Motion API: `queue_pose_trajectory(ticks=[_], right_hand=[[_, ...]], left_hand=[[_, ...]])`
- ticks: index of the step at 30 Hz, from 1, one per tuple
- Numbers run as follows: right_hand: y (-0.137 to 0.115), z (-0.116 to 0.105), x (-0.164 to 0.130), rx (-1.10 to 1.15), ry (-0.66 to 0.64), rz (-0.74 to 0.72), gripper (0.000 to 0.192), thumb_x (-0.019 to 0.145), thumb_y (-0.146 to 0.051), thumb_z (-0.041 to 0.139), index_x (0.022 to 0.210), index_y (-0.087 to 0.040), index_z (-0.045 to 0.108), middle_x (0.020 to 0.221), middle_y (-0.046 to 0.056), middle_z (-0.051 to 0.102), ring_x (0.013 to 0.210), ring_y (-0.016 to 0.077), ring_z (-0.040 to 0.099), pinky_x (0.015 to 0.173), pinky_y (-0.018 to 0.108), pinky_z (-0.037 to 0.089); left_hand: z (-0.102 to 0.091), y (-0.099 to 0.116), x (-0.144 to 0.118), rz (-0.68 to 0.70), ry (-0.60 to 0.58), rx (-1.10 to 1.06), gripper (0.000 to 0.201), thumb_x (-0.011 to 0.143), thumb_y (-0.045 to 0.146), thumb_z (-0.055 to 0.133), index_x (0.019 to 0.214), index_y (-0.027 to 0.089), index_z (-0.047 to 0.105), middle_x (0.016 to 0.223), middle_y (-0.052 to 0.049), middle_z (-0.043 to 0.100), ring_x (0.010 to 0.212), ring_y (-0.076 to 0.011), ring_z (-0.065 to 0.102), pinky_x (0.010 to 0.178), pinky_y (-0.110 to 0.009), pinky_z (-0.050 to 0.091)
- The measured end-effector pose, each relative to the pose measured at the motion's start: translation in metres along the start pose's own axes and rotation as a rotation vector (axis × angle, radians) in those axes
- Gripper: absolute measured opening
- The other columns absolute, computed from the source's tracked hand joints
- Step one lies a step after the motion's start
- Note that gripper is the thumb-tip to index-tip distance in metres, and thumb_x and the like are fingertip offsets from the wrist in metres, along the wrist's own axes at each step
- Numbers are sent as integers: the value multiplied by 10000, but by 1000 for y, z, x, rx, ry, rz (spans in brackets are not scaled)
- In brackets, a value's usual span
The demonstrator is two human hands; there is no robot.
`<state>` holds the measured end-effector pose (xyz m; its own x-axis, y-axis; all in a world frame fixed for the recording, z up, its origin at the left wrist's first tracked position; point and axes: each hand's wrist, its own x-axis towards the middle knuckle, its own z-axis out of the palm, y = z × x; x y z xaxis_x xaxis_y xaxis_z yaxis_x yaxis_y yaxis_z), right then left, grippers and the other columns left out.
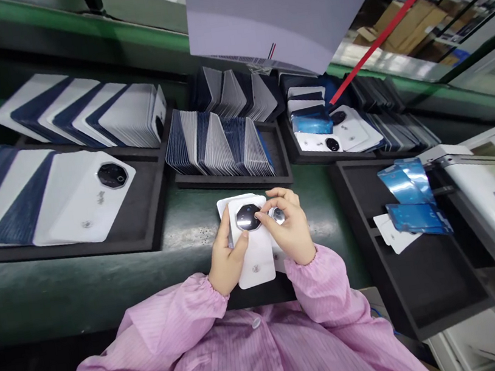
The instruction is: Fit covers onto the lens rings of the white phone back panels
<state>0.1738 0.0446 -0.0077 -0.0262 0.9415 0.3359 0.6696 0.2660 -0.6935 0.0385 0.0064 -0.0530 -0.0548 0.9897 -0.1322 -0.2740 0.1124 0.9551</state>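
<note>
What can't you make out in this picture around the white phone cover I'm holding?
- Head view: part of the white cover is hidden by the left hand and right hand.
- The small logo near its lower end is too small to read.
- The hanging paper sheet is cut off by the top edge, its print blurred.

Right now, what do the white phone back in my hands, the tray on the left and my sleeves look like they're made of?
White phone back: seems smooth plastic or coated glass, with a faint even sheen. Its octagonal camera window: glossy dark glass or plastic that reflects light. Tray on the left: matte black, probably foam or plastic. Sleeves: thin pink woven fabric with fine stripes and creases.
</note>
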Motion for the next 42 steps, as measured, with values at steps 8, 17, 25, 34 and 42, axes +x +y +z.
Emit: queue_pose_trajectory(ticks=[8, 17, 25, 34, 42], right_hand=[[3, 3, -6, -24, 147, -161, 96, 805, -222, 660, 878, -227, 598, 1070, 82, 592, 1116, 267, 521, 964, 514, 434], [9, 2, -4, 173, 1, 116, 67, 782, -242, 681, 806, -214, 624, 1092, 74, 605, 1081, 240, 573, 967, 483, 440], [5, 3, -9, 0, 34, -301, 71, 825, -183, 611, 791, -241, 588, 1011, 51, 659, 1209, 282, 507, 1002, 530, 398], [13, 7, -15, 199, -116, -601, 233, 805, -53, 587, 928, -250, 569, 861, -5, 751, 833, 159, 721, 918, 447, 505], [11, 7, -16, 273, -90, -641, 289, 779, -20, 621, 1001, -198, 571, 808, 43, 751, 769, 170, 728, 807, 395, 583]], left_hand=[[-2, -2, 2, -9, 16, 15, 640, 868, 330, 581, 1450, 264, 325, 1431, -69, 496, 1238, -220, 540, 991, -328, 470], [-5, -9, -2, 140, 15, 217, 622, 858, 297, 593, 1436, 271, 365, 1424, -65, 502, 1310, -248, 464, 1097, -399, 352], [-2, -1, 1, 6, 18, 106, 619, 864, 326, 587, 1438, 254, 364, 1388, -57, 545, 1259, -231, 523, 1035, -343, 437], [-5, 0, 6, -60, 53, 57, 619, 859, 309, 590, 1435, 255, 371, 1366, -47, 563, 1334, -246, 442, 1086, -376, 395], [-6, -3, 7, -30, 48, 56, 658, 851, 349, 609, 1445, 220, 354, 1358, -72, 573, 1321, -246, 460, 1080, -359, 395]])
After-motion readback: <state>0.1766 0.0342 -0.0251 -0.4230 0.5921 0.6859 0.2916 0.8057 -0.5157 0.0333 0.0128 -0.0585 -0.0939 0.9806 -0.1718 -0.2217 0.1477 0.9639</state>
